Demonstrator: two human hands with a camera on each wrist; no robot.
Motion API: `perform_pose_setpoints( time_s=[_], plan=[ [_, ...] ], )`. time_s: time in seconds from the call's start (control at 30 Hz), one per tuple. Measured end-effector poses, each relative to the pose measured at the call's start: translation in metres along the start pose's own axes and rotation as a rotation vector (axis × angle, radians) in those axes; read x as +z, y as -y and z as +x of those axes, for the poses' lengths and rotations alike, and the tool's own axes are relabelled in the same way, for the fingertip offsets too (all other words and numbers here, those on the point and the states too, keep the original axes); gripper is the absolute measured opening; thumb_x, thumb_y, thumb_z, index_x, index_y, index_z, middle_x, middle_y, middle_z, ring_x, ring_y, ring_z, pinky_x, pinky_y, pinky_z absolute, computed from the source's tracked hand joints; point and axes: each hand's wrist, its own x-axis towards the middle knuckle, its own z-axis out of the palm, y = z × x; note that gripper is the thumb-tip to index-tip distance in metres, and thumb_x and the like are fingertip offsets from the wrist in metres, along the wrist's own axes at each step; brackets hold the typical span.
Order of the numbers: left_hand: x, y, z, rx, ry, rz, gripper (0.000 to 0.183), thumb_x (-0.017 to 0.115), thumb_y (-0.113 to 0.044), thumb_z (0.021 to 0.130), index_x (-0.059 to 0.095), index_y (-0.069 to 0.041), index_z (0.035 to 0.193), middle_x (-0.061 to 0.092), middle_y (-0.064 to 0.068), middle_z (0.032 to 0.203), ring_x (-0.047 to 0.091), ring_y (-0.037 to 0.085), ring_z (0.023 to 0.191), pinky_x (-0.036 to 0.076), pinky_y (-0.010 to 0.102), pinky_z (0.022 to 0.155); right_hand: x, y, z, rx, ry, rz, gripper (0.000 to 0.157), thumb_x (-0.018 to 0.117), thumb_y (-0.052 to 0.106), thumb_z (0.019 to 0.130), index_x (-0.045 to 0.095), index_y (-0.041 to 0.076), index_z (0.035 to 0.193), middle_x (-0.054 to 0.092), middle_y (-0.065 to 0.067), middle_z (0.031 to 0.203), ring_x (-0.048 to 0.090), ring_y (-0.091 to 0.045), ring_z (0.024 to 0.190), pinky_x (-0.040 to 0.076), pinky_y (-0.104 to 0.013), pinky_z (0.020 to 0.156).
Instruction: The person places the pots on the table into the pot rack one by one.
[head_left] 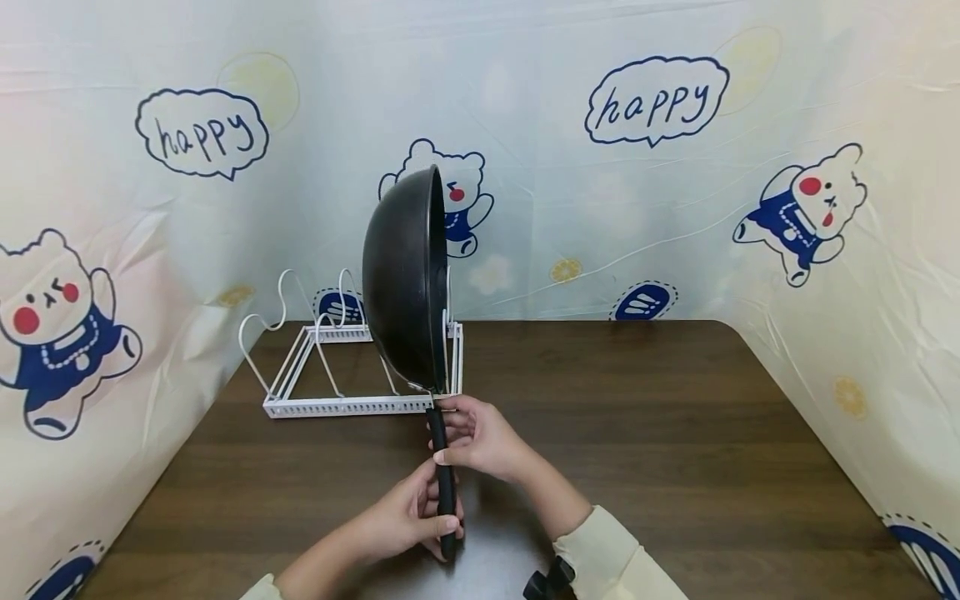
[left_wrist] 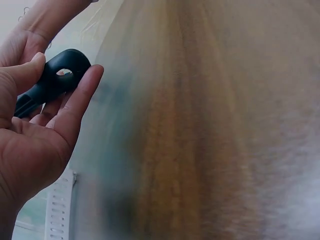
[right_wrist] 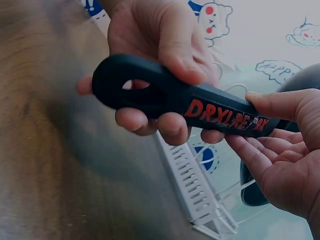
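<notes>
A black frying pan (head_left: 401,275) with a deep round bowl stands on edge at the right end of a white wire rack (head_left: 352,406), its open side facing right. Its black handle (head_left: 446,492) points toward me. My left hand (head_left: 408,517) grips the handle near its end, thumb on one side and fingers curled round the other. Higher up, close to the bowl, my right hand (head_left: 483,437) pinches the handle between thumb and fingers. Red lettering and a hanging hole show on the handle (right_wrist: 150,90) in the right wrist view.
The rack's curved wire dividers (head_left: 262,325) rise to the left of the pan. Both stand on a dark brown wooden table (head_left: 637,433). Behind hangs a pale curtain (head_left: 540,167) printed with bears and "happy" bubbles. A small black object (head_left: 550,579) sits by my right sleeve.
</notes>
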Motion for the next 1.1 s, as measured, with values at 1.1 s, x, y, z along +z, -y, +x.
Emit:
perform_pose_setpoints(
  time_s=[1.1],
  plan=[
    [0.003,0.009,-0.005,-0.159,-0.074,0.046,0.073,0.075,-0.002,0.084,0.027,0.008,0.139,0.058,0.014,0.094,0.065,0.026,0.077,0.059,0.045,0.058,0.003,-0.017,-0.014,0.070,0.022,-0.242,0.064,0.079,0.001,0.079,0.047,-0.003,0.134,0.066,-0.014,0.108,0.066,-0.014,0.090,0.055,-0.022,0.075]
  ],
)
